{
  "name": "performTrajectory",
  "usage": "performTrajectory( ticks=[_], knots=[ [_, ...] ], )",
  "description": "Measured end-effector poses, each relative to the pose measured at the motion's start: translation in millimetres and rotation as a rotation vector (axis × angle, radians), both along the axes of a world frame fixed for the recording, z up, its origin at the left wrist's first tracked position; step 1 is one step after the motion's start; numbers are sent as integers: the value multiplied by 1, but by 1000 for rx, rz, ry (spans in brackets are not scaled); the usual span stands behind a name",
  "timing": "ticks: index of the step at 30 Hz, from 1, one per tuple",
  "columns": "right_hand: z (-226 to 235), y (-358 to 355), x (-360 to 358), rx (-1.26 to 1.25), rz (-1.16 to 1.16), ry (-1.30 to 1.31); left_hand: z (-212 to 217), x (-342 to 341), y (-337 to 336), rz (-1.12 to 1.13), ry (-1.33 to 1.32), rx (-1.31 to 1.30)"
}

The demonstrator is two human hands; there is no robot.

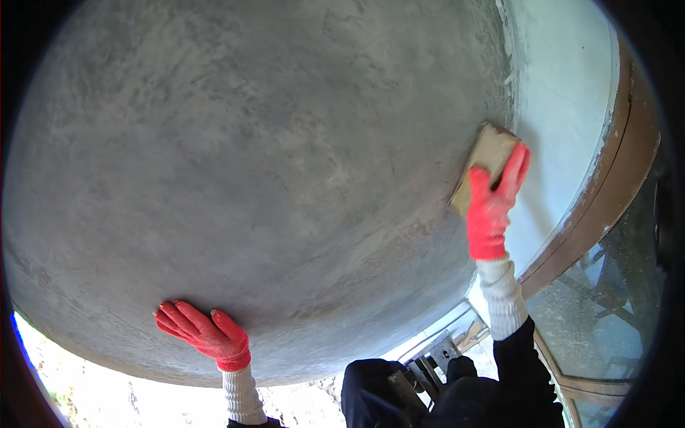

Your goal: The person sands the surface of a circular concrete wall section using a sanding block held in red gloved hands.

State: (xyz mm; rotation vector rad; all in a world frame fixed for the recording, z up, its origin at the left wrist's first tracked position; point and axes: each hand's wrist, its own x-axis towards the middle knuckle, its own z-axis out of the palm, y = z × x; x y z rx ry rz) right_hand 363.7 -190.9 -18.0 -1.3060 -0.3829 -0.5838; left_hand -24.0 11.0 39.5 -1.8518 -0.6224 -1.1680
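Observation:
A broad grey plastered wall [271,178] with smeared trowel marks fills most of the head view. My right hand [491,217], in a red-coated glove with a white knit cuff, grips a tan rectangular sanding block [492,146]. The block lies against the grey surface near its right edge, and its underside is hidden. Lower left, my left hand [203,335] wears a matching red glove. It rests flat on the wall with its fingers stretched out and holds nothing.
A pale white wall strip [564,78] meets the grey surface on the right. Beyond it runs a brown wooden frame [606,192] with glass panes [599,314]. A metal bracket-like fixture [435,360] shows below, beside my dark-clothed legs. Bright ground lies at lower left.

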Motion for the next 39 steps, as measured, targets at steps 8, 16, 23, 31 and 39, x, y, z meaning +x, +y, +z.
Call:
performTrajectory(
  ticks=[8,16,23,31,39],
  knots=[
    [-111,56,-128,-857,-1112,-993,-2,9,-5,-17,11,7],
    [-42,7,-20,-80,-63,-42,9,3,-6,-22,145,79],
    [-78,35,-122,-324,-69,-398,6,3,-1,-70,201,140],
    [-98,17,-84,-551,-169,-632,6,1,1,-62,205,124],
    [-87,28,-51,-219,-194,-62,5,1,2,-30,202,126]
  ],
)
